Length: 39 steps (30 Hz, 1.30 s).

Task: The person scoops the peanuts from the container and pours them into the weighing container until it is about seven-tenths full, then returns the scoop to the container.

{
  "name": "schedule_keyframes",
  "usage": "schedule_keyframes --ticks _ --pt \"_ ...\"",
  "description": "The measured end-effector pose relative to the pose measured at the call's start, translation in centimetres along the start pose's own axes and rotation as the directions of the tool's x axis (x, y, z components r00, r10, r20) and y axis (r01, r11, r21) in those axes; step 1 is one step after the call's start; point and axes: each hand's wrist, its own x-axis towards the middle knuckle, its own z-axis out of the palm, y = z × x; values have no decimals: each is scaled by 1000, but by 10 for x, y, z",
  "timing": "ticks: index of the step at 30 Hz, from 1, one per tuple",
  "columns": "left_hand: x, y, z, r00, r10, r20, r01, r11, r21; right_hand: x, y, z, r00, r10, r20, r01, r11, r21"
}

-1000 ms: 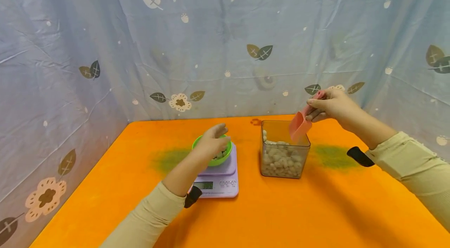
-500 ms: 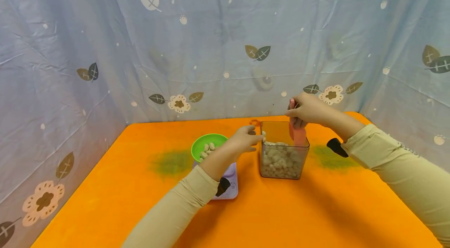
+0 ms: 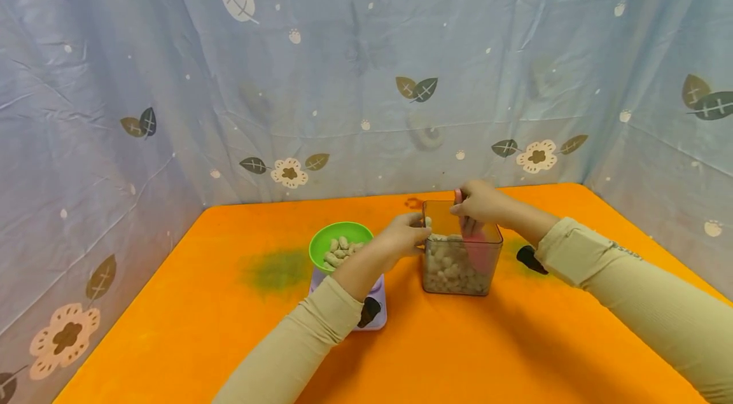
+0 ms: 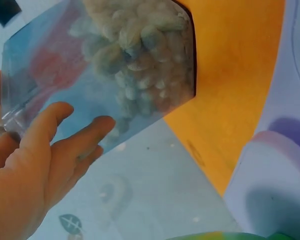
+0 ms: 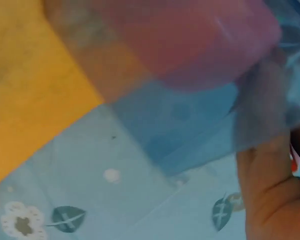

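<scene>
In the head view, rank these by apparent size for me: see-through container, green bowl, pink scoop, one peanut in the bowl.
1. See-through container
2. Green bowl and pink scoop: unsure, since the right hand hides part of the scoop
3. One peanut

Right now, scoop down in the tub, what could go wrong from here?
Bump: in the head view the left forearm overlaps the scale and green bowl; shifting could nudge either.
Slide: the left hand has fingers extended at the tub; that may brace it weakly if the scoop pushes.
Spill: if the right hand lifts the scoop out, peanuts could drop.
</scene>
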Motion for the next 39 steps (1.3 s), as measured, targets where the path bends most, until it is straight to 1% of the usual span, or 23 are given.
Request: schedule_keyframes --ticks 2,4,8,11,13,15,18,20,21,25,27,29,32,34,36,38,39 --pt "-1 -1 -1 1000 2 2 -2 1000 -15 -4 6 -2 1000 -6 -11 7 994 106" --pt "-1 -2 -2 1000 7 6 -7 1000 -21 -7 10 -2 1000 -6 -20 10 978 208" --pt "-1 -4 -2 1000 18 17 -18 1000 -13 -10 15 4 998 -11 -66 32 943 332" --pt "1 -4 -1 999 27 19 -27 1000 -6 -11 18 9 995 -38 -96 74 912 404" --pt "1 -3 0 999 28 18 -28 1000 -7 -11 20 11 993 -55 -103 95 892 443" --pt "1 -3 1 999 30 16 -30 999 -10 -11 23 14 992 -65 -106 107 882 458" --pt "1 -4 1 999 34 18 -33 999 -16 -11 25 14 992 -47 -121 100 868 486" --pt "1 -5 1 999 40 17 -40 999 -17 -12 26 13 991 -28 -130 92 849 521" --pt "1 -6 1 999 40 17 -40 999 -19 -13 26 13 991 -19 -134 90 832 547" --pt "1 -6 0 999 45 23 -45 998 -36 -17 26 9 988 5 -152 100 731 675" --pt "1 -6 0 999 43 31 -41 998 -42 -18 28 8 988 20 -156 100 686 721" --pt "1 -6 -1 999 38 35 -37 998 -44 -18 28 7 988 33 -151 90 671 736" --pt "1 -5 -2 999 35 33 -34 999 -34 -16 29 6 989 48 -137 76 637 767" --pt "1 -5 -2 999 32 31 -31 999 -31 -15 31 5 990 54 -130 72 601 796" --pt "1 -5 -2 999 26 29 -26 999 -30 -15 33 4 991 58 -124 70 557 827" --pt "1 -5 -1 999 22 25 -21 999 -31 -15 36 2 992 54 -117 70 536 841" --pt "1 -5 -1 1000 19 25 -18 999 -33 -16 37 1 993 48 -112 70 530 845"
